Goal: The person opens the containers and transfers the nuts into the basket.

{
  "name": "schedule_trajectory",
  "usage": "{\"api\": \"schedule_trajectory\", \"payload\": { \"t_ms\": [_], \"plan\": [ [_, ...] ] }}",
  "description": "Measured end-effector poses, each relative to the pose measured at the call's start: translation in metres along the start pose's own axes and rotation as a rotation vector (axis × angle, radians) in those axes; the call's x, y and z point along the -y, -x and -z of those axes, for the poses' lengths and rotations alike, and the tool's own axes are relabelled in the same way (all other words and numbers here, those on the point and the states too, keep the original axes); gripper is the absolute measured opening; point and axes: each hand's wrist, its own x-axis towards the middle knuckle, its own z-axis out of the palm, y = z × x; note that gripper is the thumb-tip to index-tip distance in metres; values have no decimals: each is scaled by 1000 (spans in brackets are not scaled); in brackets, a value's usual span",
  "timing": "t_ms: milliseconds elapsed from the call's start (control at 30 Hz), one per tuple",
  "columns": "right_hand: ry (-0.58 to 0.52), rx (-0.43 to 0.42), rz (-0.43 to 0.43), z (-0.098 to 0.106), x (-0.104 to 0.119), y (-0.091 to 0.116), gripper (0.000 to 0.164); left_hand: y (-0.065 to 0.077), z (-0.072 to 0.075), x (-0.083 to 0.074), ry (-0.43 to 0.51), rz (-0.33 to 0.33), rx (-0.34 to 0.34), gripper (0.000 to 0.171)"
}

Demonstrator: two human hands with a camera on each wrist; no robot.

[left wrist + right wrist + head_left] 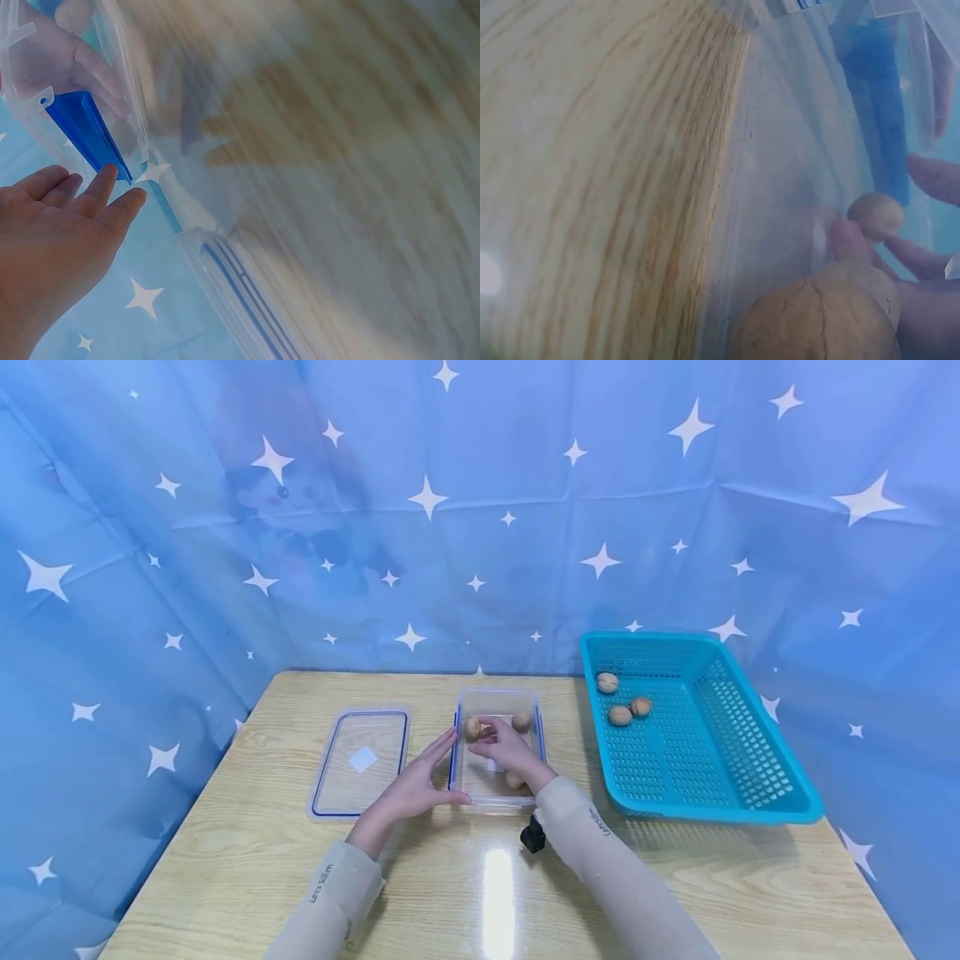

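In the head view a clear plastic box (498,800) with blue side latches stands mid-table. My right hand (512,752) reaches inside, its spread fingertips right at a walnut (472,729) by the left wall. In the right wrist view that walnut (875,216) has fingers below and beside it. Another walnut (521,722) lies at the box's back right, and one more (514,779) is partly under my right hand. My left hand (415,787) stretches along the box's left side, thumb at the front left corner; its straight fingers (97,195) are near the blue latch (90,135).
Left of the box lies its clear lid (337,777) with a blue seal and a white label. A turquoise basket (712,814) at the right holds three walnuts (619,716). A starry blue curtain (510,577) hangs behind the wooden table (427,893).
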Motion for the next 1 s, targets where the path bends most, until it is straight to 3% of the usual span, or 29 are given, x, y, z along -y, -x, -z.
{"api": "schedule_trajectory", "payload": {
  "t_ms": [233,533,1000],
  "plan": [
    [-57,-7,-28,0,1,2,55,3,0,-2,13,18,3,108],
    [6,85,74,1,0,1,41,1,1,-3,17,15,-3,107],
    [39,-4,105,2,1,1,36,-1,0,0,18,-12,0,108]
  ]
}}
